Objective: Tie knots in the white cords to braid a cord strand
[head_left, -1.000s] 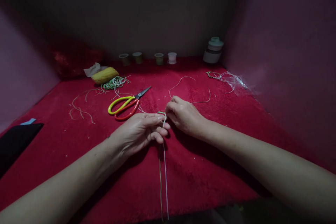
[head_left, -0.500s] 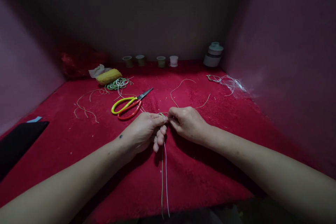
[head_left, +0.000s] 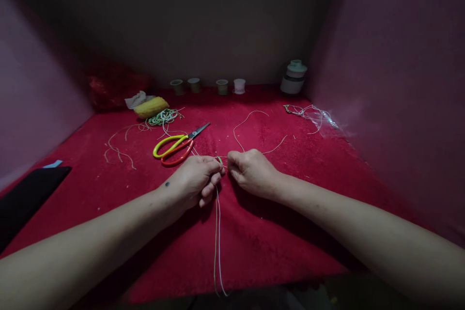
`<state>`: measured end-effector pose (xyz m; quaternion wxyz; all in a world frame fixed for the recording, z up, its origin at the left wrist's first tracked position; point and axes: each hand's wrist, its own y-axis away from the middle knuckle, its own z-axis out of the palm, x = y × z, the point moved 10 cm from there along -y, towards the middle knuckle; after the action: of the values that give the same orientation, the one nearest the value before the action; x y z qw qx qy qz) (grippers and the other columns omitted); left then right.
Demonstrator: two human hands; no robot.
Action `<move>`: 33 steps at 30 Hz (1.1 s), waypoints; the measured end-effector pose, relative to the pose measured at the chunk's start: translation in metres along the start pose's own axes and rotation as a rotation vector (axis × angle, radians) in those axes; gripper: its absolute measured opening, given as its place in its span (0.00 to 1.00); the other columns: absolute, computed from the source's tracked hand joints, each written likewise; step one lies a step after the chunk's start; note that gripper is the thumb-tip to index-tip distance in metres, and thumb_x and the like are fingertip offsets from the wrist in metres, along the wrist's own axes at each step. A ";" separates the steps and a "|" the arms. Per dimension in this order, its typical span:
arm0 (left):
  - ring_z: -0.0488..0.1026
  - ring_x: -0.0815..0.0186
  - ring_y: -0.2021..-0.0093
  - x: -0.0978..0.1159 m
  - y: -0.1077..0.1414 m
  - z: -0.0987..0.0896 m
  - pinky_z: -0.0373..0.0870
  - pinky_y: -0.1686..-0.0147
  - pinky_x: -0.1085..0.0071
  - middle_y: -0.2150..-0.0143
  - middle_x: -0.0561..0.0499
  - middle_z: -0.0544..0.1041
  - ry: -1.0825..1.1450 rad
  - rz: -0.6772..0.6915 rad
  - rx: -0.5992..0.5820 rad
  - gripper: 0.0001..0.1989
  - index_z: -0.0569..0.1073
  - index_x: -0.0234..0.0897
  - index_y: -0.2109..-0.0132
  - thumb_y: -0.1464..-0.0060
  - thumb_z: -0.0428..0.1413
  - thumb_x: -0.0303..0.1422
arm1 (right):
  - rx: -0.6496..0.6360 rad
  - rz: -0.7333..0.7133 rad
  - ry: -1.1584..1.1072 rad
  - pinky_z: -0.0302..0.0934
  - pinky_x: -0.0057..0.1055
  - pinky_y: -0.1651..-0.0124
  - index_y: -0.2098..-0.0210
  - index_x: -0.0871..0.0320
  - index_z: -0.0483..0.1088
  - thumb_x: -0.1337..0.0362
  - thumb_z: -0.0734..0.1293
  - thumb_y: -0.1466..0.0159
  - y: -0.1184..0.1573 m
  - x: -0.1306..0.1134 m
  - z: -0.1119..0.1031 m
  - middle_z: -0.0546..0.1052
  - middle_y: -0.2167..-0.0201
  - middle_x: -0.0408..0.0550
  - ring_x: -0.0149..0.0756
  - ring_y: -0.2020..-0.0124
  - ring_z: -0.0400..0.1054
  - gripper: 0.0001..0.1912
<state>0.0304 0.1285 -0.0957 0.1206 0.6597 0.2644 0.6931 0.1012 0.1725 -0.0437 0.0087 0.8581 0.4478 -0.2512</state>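
Note:
My left hand (head_left: 201,177) pinches a small green and white knotted cord (head_left: 220,160) between thumb and forefinger. Two thin cord ends (head_left: 218,242), one white and one greenish, hang from it toward the table's front edge. To its right, my right hand (head_left: 252,172) is closed on a thin cord, its fingertips hidden under the knuckles. Short strands stretch across the small gap between the hands. Beyond my right hand, a loose thin cord (head_left: 235,128) curves over the red cloth. Scissors (head_left: 174,147) with one yellow and one red handle lie just past my left hand.
Behind the scissors are a tangle of green and white cord (head_left: 163,116) and a yellow roll (head_left: 151,107). Several small spools (head_left: 222,87) line the back beside a bottle (head_left: 293,78). A plastic bag with cords (head_left: 323,118) lies right; a black object (head_left: 32,193) lies left.
Both hands have shifted slightly left, and the gap between them has widened. The hanging cord ends have swung left with my left hand.

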 end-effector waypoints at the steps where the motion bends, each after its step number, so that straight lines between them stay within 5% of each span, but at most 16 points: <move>1: 0.49 0.76 0.95 0.000 0.000 0.000 0.48 0.98 0.80 0.90 0.60 0.58 0.004 0.005 0.007 0.08 0.64 0.35 0.78 0.52 0.48 0.26 | 0.001 0.000 0.002 0.47 0.25 0.74 0.71 0.60 0.69 0.67 0.59 0.42 0.000 0.000 0.000 0.67 0.81 0.45 0.26 0.80 0.55 0.08; 13: 0.49 0.77 0.93 0.001 0.000 -0.005 0.49 0.96 0.80 0.89 0.59 0.58 0.020 -0.027 -0.009 0.08 0.69 0.33 0.74 0.50 0.48 0.27 | 0.000 0.042 -0.069 0.47 0.25 0.75 0.73 0.60 0.70 0.68 0.59 0.44 0.002 0.003 0.001 0.69 0.80 0.45 0.25 0.80 0.55 0.08; 20: 0.51 0.76 0.94 0.002 -0.003 -0.003 0.47 0.96 0.79 0.93 0.55 0.58 -0.104 -0.041 0.027 0.18 0.63 0.33 0.87 0.51 0.51 0.31 | 0.000 0.041 -0.031 0.47 0.25 0.75 0.70 0.59 0.71 0.65 0.59 0.42 0.003 0.004 0.001 0.72 0.77 0.46 0.27 0.78 0.60 0.09; 28: 0.50 0.75 0.95 0.002 -0.008 -0.006 0.45 0.95 0.79 0.94 0.55 0.57 -0.107 0.020 0.115 0.18 0.63 0.35 0.86 0.50 0.48 0.30 | -0.015 0.045 0.043 0.50 0.27 0.73 0.65 0.59 0.71 0.66 0.59 0.42 0.004 -0.001 0.000 0.74 0.75 0.49 0.32 0.75 0.65 0.10; 33: 0.51 0.75 0.94 0.000 -0.003 -0.006 0.47 0.96 0.79 0.91 0.57 0.60 -0.077 0.007 0.050 0.10 0.68 0.33 0.78 0.51 0.50 0.30 | -0.043 0.067 0.033 0.49 0.27 0.74 0.67 0.59 0.72 0.68 0.59 0.43 0.001 0.003 0.000 0.74 0.75 0.49 0.31 0.76 0.64 0.10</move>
<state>0.0244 0.1300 -0.0975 0.1117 0.6896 0.2747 0.6607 0.1030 0.1742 -0.0452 0.0282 0.8762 0.4241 -0.2271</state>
